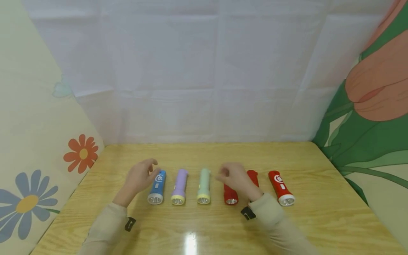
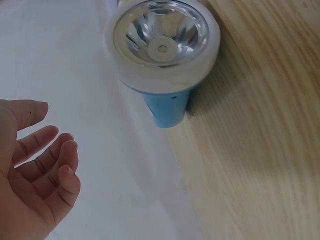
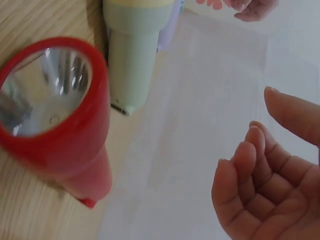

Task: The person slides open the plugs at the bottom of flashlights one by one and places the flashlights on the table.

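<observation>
A row of flashlights lies on the wooden table, lens ends toward me. My left hand (image 1: 140, 176) is just left of the blue flashlight (image 1: 157, 188), fingers loosely bent around nothing; the left wrist view shows it apart from that blue flashlight (image 2: 167, 107). Right of it lie a purple flashlight (image 1: 180, 181) and a mint-green flashlight (image 1: 204, 182). Above a red flashlight (image 1: 230, 194) hovers my right hand (image 1: 236, 176), fingers bent and holding nothing. It partly covers that one and a second red flashlight (image 1: 253, 176). Farthest right is a red flashlight with a white rim (image 1: 280, 187).
The wooden table (image 1: 191, 156) ends at a white cloth backdrop (image 1: 207, 88). Flower-patterned panels (image 1: 35, 148) flank it on both sides. A dark strap piece (image 1: 248, 213) shows at my right wrist, another (image 1: 130, 224) at my left.
</observation>
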{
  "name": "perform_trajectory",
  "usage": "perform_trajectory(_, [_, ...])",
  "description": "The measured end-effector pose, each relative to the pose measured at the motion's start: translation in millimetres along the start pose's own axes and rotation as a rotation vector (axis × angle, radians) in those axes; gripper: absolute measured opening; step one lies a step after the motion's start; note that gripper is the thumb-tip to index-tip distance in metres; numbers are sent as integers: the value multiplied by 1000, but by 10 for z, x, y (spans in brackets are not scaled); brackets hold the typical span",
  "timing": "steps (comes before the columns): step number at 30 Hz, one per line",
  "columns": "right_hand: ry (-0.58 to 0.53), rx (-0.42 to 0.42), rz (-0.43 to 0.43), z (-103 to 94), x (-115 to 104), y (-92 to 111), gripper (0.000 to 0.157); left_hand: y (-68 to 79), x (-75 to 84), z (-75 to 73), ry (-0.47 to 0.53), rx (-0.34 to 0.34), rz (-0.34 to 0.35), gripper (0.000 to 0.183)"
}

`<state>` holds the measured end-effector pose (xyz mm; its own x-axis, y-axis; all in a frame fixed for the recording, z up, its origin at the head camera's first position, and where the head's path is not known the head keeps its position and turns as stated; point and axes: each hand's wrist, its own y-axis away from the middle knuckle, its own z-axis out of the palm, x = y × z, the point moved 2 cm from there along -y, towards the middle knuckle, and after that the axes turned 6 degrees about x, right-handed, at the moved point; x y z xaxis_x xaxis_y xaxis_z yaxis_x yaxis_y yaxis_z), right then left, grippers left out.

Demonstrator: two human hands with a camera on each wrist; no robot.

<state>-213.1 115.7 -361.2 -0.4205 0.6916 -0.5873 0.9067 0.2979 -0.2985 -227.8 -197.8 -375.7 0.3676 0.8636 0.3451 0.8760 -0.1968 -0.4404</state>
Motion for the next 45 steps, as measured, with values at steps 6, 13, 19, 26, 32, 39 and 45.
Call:
perform_trajectory(6, [-20, -14, 27, 136, -155, -66, 13, 13, -88, 8, -22, -25, -25, 28])
perform_trajectory(13, [-40, -37, -17, 336, -242, -162, 25, 30, -199, 36, -10, -41, -53, 35])
perform_trajectory(19, [-75, -90, -43, 527, -353, -222, 31, 42, -312, 37, 5, -60, -57, 39])
perform_trajectory(26, [-129, -162, 20, 723, -534, -267, 31, 29, -382, 33, 29, -103, -89, 42])
perform_trajectory(32, [-182, -178, 36, 878, -652, -327, 33, -17, -469, 56, 119, -142, -152, 45])
perform_trajectory(39, [-165, -203, 67, 1028, -732, -407, 35, -34, -590, 90, 171, -160, -190, 44])
perform_trajectory(45, [-178, -237, 125, 1108, -770, -453, 36, -27, -642, 143, 234, -209, -236, 46])
